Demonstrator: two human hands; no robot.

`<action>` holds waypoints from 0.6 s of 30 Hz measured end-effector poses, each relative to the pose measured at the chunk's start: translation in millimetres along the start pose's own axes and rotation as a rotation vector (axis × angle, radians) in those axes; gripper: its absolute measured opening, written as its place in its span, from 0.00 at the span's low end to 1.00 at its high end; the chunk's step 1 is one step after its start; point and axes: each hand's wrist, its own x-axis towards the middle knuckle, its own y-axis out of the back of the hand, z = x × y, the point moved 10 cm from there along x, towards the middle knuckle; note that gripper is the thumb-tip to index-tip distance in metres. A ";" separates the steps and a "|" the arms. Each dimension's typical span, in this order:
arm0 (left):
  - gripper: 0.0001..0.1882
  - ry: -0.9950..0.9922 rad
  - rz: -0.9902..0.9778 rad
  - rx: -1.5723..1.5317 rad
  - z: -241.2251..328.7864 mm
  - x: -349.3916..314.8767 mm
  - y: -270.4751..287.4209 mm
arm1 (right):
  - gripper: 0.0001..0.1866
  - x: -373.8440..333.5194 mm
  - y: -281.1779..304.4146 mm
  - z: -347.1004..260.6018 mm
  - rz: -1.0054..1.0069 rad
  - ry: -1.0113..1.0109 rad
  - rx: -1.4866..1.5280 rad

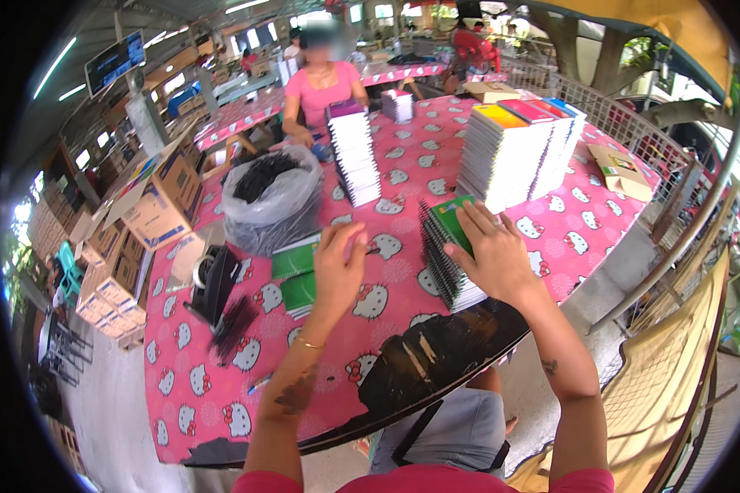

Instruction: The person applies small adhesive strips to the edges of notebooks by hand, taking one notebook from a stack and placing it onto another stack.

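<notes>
My right hand (493, 246) lies with its fingers stretched over the top of a stack of green spiral notebooks (450, 215) near the table's front right. The stack's black wire spirals face left. My left hand (339, 261) is raised beside two small piles of green notebooks (298, 292), its fingers curled together; whether anything sits between the fingertips is too small to make out. Part of those piles is hidden behind that hand and wrist.
Tall notebook stacks (489, 160) stand at the back right, and a purple-topped stack (355, 164) at the centre. Left are a plastic bag of black wire spirals (275, 214), a black tape dispenser (216, 279) and loose black spirals (234, 327). A person in pink (325, 94) works across the table.
</notes>
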 end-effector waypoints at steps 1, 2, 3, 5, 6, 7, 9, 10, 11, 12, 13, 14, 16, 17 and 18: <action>0.14 -0.016 -0.077 0.084 -25.2 -15.1 11.9 | 0.33 -6.7 -19.3 -7.4 -0.064 0.030 -0.004; 0.15 -0.030 -0.154 0.169 -47.6 -32.0 21.0 | 0.33 -9.2 -17.1 -13.6 -0.030 0.032 -0.045; 0.14 -0.027 -0.219 0.264 -65.1 -51.1 30.2 | 0.33 -10.2 -5.9 -19.9 0.009 0.033 -0.086; 0.14 -0.021 -0.345 0.461 -94.0 -83.6 47.7 | 0.33 -7.9 25.5 -49.3 0.149 0.047 -0.113; 0.14 -0.088 -0.323 0.505 -98.4 -91.2 50.8 | 0.33 -6.5 27.6 -69.8 0.173 0.098 -0.023; 0.14 -0.143 -0.309 0.551 -100.4 -103.9 51.7 | 0.34 -7.5 24.1 -92.4 0.185 0.148 0.077; 0.14 -0.250 -0.333 0.593 -95.9 -115.3 47.3 | 0.35 -13.7 4.0 -125.8 0.174 0.239 0.270; 0.14 -0.221 -0.326 0.597 -89.2 -110.8 48.1 | 0.35 -17.6 -16.4 -127.4 0.134 0.220 0.377; 0.14 -0.192 -0.318 0.600 -81.8 -108.3 50.9 | 0.34 -23.8 -38.7 -128.9 0.093 0.199 0.484; 0.15 -0.164 -0.302 0.613 -71.5 -102.9 57.2 | 0.34 -27.7 -55.5 -134.0 0.059 0.188 0.593; 0.14 -0.212 -0.315 0.584 -51.8 -100.8 57.7 | 0.35 -32.2 -68.4 -134.4 0.017 0.102 0.796; 0.14 -0.252 -0.334 0.552 -30.5 -104.8 54.4 | 0.32 -36.7 -83.2 -136.0 0.005 0.085 0.887; 0.14 -0.269 -0.404 0.492 -6.4 -128.0 39.2 | 0.28 -52.8 -120.5 -137.7 -0.047 0.049 1.080; 0.14 -0.256 -0.453 0.458 -0.3 -141.3 26.6 | 0.24 -69.6 -147.2 -134.5 -0.167 -0.037 1.127; 0.13 -0.250 -0.495 0.429 3.9 -146.7 22.5 | 0.21 -86.7 -170.4 -128.9 -0.281 -0.114 1.167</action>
